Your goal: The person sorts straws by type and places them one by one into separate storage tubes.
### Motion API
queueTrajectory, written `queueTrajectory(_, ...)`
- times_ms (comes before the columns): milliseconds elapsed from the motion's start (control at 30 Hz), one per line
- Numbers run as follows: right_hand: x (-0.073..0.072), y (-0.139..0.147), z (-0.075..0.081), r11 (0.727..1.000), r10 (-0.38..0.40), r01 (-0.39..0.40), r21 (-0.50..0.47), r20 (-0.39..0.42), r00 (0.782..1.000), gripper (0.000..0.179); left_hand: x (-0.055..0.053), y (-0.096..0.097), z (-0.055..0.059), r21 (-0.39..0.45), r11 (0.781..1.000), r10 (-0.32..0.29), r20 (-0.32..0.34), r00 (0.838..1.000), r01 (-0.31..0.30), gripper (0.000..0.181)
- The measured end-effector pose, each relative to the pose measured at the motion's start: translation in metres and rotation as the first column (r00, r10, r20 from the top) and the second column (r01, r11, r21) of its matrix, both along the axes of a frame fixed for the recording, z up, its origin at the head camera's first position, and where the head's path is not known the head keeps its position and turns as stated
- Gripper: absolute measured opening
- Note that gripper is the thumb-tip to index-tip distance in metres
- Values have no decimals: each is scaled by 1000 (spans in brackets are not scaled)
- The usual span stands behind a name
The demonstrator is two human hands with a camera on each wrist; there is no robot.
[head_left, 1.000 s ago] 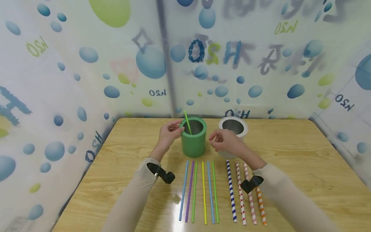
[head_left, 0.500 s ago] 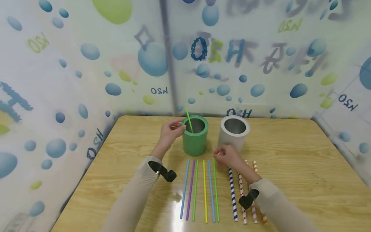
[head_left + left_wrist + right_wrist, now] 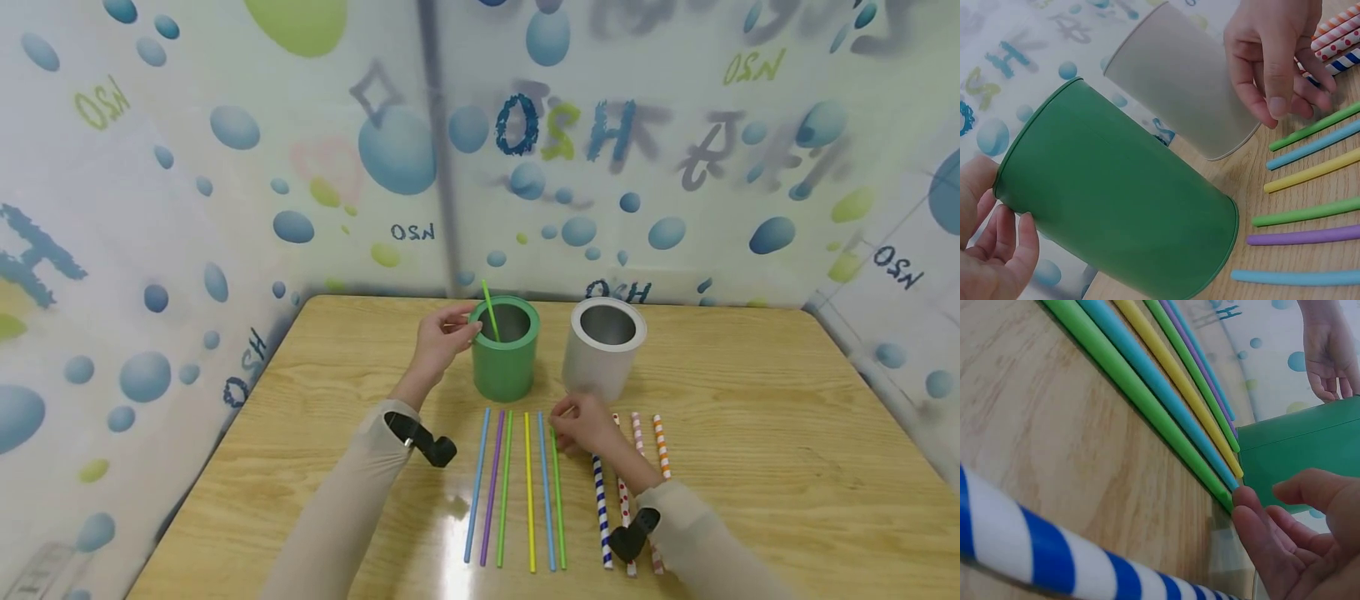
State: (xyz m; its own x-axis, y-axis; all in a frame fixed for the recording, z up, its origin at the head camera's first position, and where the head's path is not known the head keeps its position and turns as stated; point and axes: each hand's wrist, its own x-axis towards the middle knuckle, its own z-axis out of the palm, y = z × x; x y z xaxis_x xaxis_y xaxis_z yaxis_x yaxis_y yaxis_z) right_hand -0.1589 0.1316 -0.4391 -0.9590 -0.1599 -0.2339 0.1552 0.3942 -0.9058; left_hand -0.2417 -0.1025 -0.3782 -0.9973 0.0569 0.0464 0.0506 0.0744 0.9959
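Note:
My left hand pinches the left rim of a green can, which stands upright at the back of the table. A thin green straw leans inside this can and sticks out above the rim. My right hand is at the far end of a green straw, the rightmost in a row of thin plain straws. In the right wrist view its fingertips touch or nearly touch that straw's end, with the thumb held apart. Beyond this hand stands a white can, upright.
Left of that green straw lie a blue straw, a yellow straw and more plain ones. Thicker patterned straws, among them a blue-striped straw, lie under and beside my right forearm. A printed backdrop rises behind the wooden table.
My right hand has come down and nearer from in front of the white can to the green straw's end. The left hand stays at the green can's rim.

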Motion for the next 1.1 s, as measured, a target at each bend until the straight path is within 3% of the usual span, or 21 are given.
queueTrajectory(433, 7, -5, -6, 996, -85, 85, -2, 17, 996, 13, -1, -1, -3, -6, 1000, 11, -23, 1000, -11, 34)
queueTrajectory(733, 9, -8, -13, 990, -135, 136, 26, -28, 990, 14, 6, 1, 8, -5, 1000, -8, -13, 1000, 8, 34)
queueTrajectory(933, 9, -10, -15, 986, -147, 152, 71, -69, 987, 18, 1, 1, -3, -11, 1000, 16, -44, 999, -16, 32)
queueTrajectory(1100, 9, -13, -15, 979, -149, 161, 127, -93, 984, 19, -1, 1, -4, -13, 1000, 25, -40, 999, -26, 31)
